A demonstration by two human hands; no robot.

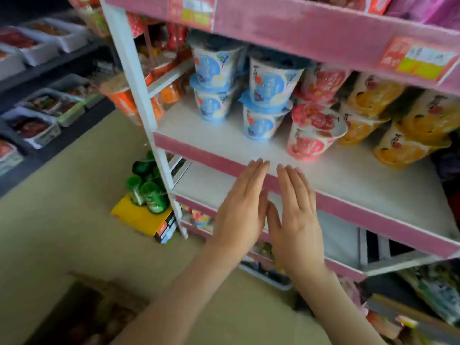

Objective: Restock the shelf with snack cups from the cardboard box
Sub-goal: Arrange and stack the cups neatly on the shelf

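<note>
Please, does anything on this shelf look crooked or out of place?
Yes. The front stack of red snack cups leans, its upper cup tilted toward the orange cups, while the blue cups stand straighter. The wide lens may exaggerate the lean.

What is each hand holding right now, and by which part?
Nothing is held. The left hand and the right hand are both flat with straight fingers, side by side near the pink shelf edge.
</note>
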